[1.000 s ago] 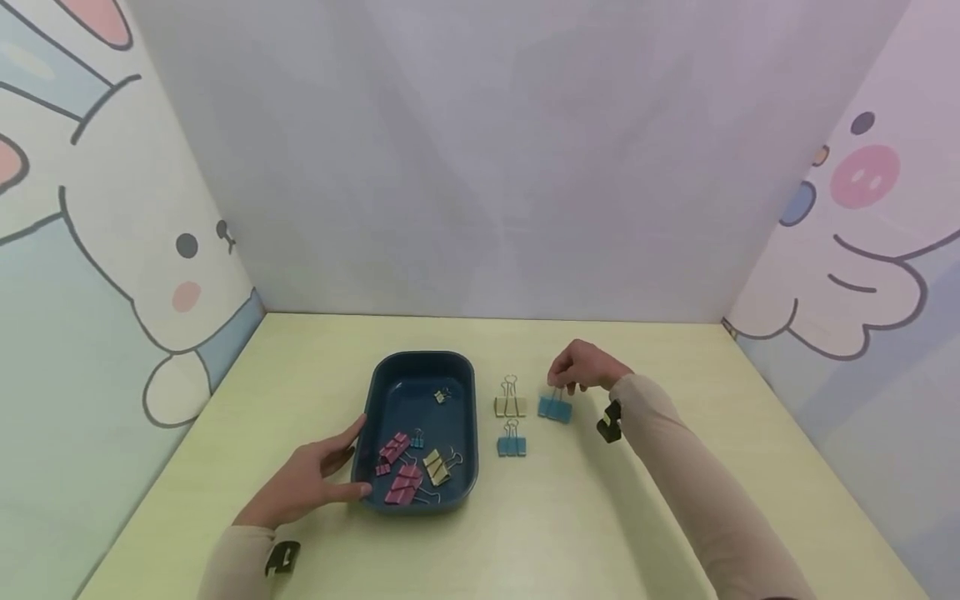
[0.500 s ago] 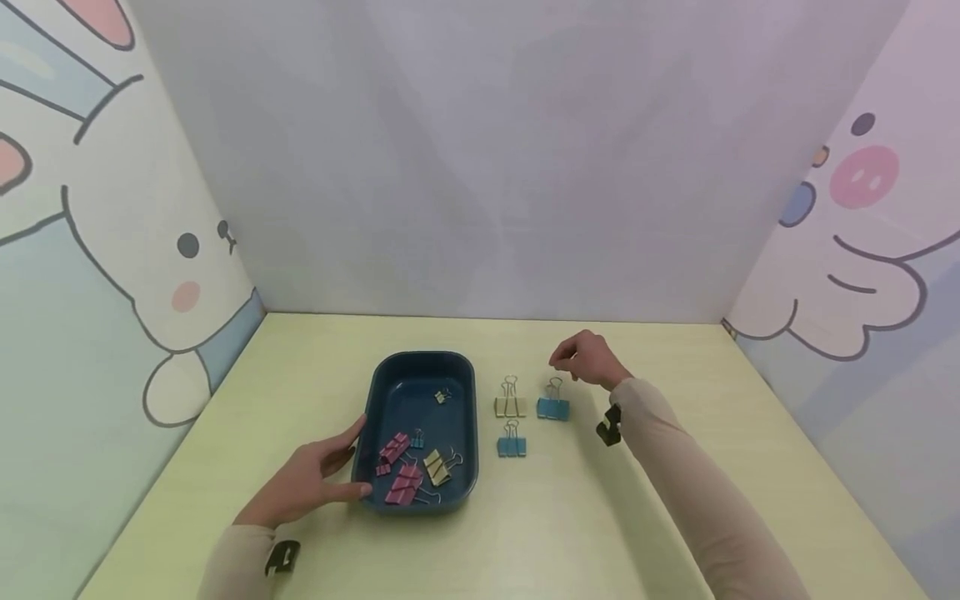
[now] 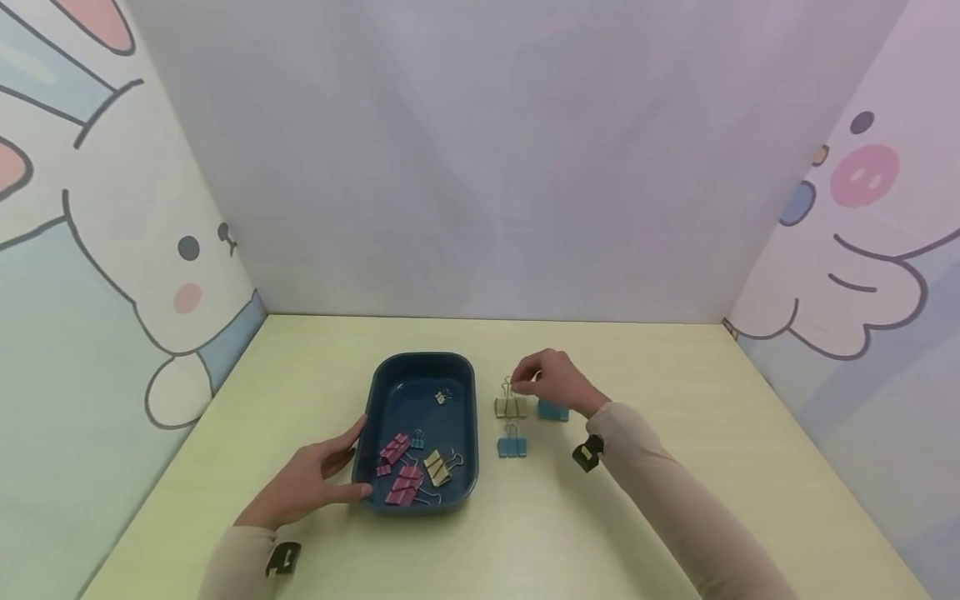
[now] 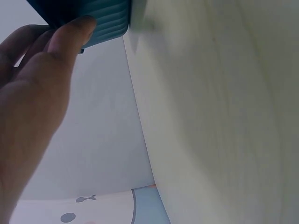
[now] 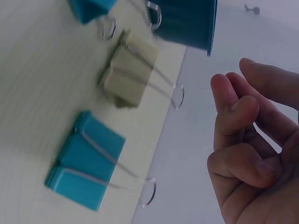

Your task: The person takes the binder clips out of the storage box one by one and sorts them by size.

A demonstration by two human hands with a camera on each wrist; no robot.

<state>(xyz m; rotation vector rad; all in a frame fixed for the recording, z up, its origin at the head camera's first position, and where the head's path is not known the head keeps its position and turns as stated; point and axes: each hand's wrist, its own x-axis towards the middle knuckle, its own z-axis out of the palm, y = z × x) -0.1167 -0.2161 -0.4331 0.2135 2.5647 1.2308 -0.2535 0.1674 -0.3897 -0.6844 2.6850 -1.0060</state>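
My left hand (image 3: 303, 483) rests against the left side of a dark blue tray (image 3: 476, 433), its thumb near the front corner. In the left wrist view, the thumb lies on the ribbed outer wall of the tray (image 4: 110, 23). My right hand (image 3: 558, 383) hovers over the table beside a yellow binder clip (image 3: 511, 407), which stands with its wire handles up. In the right wrist view, the fingers (image 5: 233, 116) are loosely bent and hold nothing. A larger blue binder clip (image 5: 91, 161) stands partly behind this hand; a smaller blue binder clip (image 3: 512, 447) stands nearer the front.
Inside the tray lie pink binder clips (image 3: 405, 485), a yellow binder clip (image 3: 437, 468), a tiny blue one (image 3: 417, 442) and a tiny yellow one (image 3: 440, 398). A pale wall closes the back of the light wooden table (image 3: 637, 342); cartoon-printed panels flank it.
My right hand let go of the larger blue binder clip, rose off it and moved left toward the yellow clip. The left hand and tray stayed put.
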